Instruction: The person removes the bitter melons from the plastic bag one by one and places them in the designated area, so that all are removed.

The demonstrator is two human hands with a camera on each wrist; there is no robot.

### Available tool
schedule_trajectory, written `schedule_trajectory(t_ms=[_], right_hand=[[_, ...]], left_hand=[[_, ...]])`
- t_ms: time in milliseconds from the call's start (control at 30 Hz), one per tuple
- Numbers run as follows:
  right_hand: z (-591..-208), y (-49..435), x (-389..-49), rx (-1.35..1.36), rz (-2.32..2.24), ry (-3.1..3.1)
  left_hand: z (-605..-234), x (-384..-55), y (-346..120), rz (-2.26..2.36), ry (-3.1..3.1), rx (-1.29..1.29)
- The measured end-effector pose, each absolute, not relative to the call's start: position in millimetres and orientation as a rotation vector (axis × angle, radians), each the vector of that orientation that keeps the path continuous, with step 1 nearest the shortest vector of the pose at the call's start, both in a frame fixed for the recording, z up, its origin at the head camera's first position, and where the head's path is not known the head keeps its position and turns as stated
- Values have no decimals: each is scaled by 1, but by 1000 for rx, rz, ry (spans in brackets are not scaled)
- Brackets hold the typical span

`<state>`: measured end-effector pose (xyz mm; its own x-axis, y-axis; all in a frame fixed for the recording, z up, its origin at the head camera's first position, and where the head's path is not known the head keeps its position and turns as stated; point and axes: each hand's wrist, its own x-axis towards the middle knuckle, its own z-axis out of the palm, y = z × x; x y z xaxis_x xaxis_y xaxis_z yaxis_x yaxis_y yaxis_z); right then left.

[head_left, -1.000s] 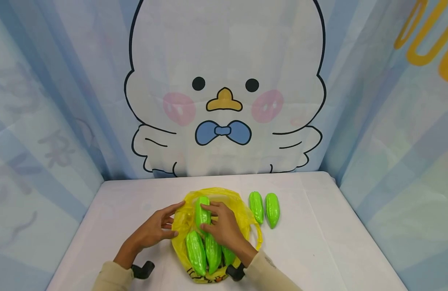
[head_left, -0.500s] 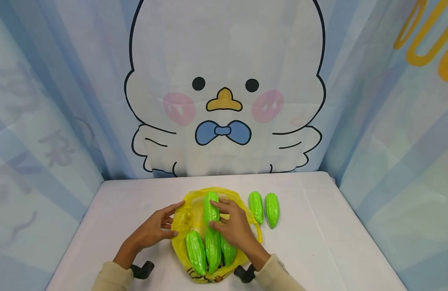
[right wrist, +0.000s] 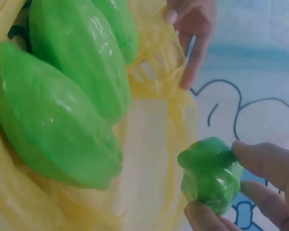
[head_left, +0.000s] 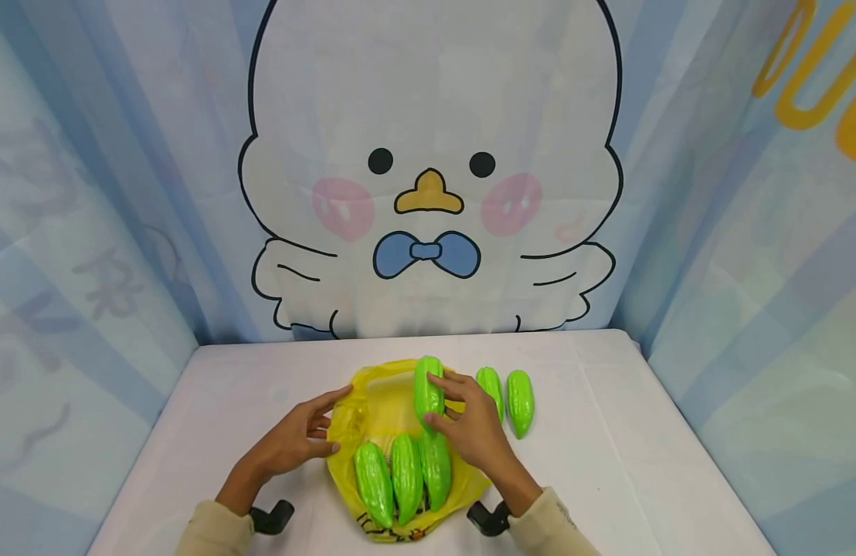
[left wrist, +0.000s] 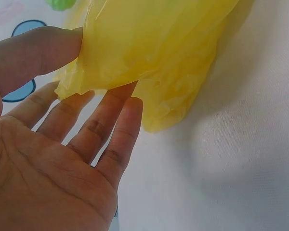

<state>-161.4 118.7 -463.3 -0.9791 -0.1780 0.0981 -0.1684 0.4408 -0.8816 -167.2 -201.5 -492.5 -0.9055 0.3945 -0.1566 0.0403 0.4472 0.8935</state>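
A glossy green ribbed gourd [head_left: 426, 386], like a bitter melon, is pinched between the thumb and fingers of my right hand [head_left: 473, 425], over the right part of the yellow plastic bag [head_left: 382, 405]. Its lobed end faces the right wrist camera. Beside the bag's left rim is my left hand [head_left: 296, 434], its thumb and fairly straight fingers spread along the plastic; in the left wrist view the bag's edge hides the fingertips. Three similar gourds [head_left: 407, 479] lie side by side in the near part of the bag, tapered ends toward me.
Two more green gourds [head_left: 521, 401] lie on the white table [head_left: 609, 463], right of the bag, the nearer one partly behind my right hand. A cloth backdrop [head_left: 428, 116] with a cartoon bird stands along the far edge, with more cloth at both sides.
My right hand has carried its gourd right and slightly farther away, from the middle of the bag toward its far right rim. My left hand stays at the left rim.
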Motion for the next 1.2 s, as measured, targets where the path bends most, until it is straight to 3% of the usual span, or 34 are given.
schedule_trajectory(t_ms=[1200], right_hand=[[-458, 208, -178, 57, -1520, 2806]], left_hand=[[-493, -168, -203, 1428, 2374, 371]])
